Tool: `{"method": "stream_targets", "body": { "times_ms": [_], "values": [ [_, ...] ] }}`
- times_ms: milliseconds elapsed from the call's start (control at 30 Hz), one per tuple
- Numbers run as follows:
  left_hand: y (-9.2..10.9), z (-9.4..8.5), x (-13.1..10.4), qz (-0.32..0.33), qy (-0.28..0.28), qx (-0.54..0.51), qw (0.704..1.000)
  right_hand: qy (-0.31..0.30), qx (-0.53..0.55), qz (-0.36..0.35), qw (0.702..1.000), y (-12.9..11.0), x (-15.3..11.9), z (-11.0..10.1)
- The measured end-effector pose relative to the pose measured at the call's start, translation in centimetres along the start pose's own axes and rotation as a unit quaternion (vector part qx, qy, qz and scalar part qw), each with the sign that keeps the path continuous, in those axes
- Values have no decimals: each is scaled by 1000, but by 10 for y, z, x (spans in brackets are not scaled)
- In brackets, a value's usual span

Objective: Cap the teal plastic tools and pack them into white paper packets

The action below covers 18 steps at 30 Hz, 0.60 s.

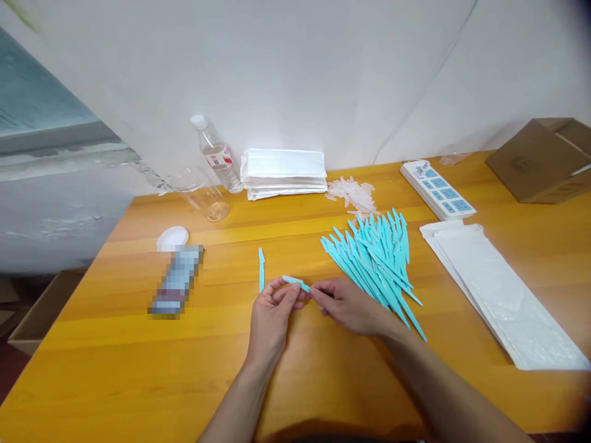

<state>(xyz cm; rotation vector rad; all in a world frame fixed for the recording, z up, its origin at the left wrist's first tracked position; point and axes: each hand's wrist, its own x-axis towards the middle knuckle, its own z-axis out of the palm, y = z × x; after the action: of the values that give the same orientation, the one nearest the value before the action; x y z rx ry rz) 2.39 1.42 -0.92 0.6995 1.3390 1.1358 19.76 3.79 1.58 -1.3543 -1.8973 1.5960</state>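
A turquoise stick-like tool (296, 281) is held between both hands near the middle of the table. My left hand (277, 307) pinches its wider end, while my right hand (339, 301) grips the other end, most of which is hidden by the fingers. Another turquoise tool (261, 271) lies on the table just beyond my left hand. To the right of my right hand spreads a pile of similar turquoise tools (381, 261), their thin ends pointing toward me. Behind that pile lies a heap of small translucent pinkish pieces (354, 194).
Along the wall stand a clear jar (201, 194), a water bottle (219, 157) and stacked white packets (283, 172). A white lid (173, 237) and blurred flat object (178, 280) lie left. Rightward are a power strip (438, 191), white plastic bags (503, 292) and a cardboard box (540, 161).
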Motion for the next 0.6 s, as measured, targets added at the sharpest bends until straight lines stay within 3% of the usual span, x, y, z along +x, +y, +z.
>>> {"method": "stream_targets", "body": {
  "times_ms": [133, 233, 300, 400, 467, 533, 600],
  "values": [
    [23, -19, 40, 53, 26, 115, 992, 48, -47, -12, 998, -8, 12, 26],
    [36, -34, 66, 87, 45, 247, 964, 110, -146, -29, 983, -13, 11, 29],
    [36, -38, 73, 123, 73, 357, 923, 150, -185, -22, 971, -11, 1, 23],
    [27, -39, 69, 218, 112, 503, 829, 204, -228, 21, 952, 3, -22, 9],
    [21, -40, 61, 287, 108, 555, 773, 261, -262, 47, 928, 18, -40, -1],
    [16, -42, 54, 326, 81, 578, 744, 337, -296, 66, 891, 33, -55, -13],
    [15, -45, 50, 332, 67, 587, 735, 395, -328, 85, 854, 48, -66, -27]
  ]
}}
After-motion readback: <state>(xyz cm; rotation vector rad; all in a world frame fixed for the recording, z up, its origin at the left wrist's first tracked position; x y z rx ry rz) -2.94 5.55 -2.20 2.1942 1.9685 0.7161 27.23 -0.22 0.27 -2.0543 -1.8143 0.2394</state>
